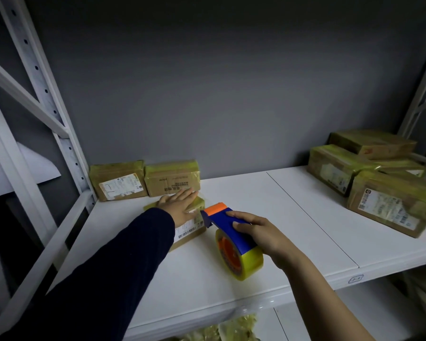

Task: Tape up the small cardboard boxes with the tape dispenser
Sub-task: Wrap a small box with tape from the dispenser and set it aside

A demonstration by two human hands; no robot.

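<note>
One box, left hand flat; dispenser at edge.

Dim overall; the grey back wall fades to near black at the top. The glossy white metal shelf shows small glare spots on its front lip. Wide-angle bending curves the white upright posts, and the tape-wrapped brown cardboard boxes at right look smeared.

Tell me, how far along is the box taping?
Done, it seems: the two back boxes and the right-hand pile already shine with yellowish tape. In hand: the left hand presses flat on the front box, while the right hand grips the tape dispenser, its orange end at that box's edge. Left: finishing this box; no plainly untaped box shows on the shelf.
</note>
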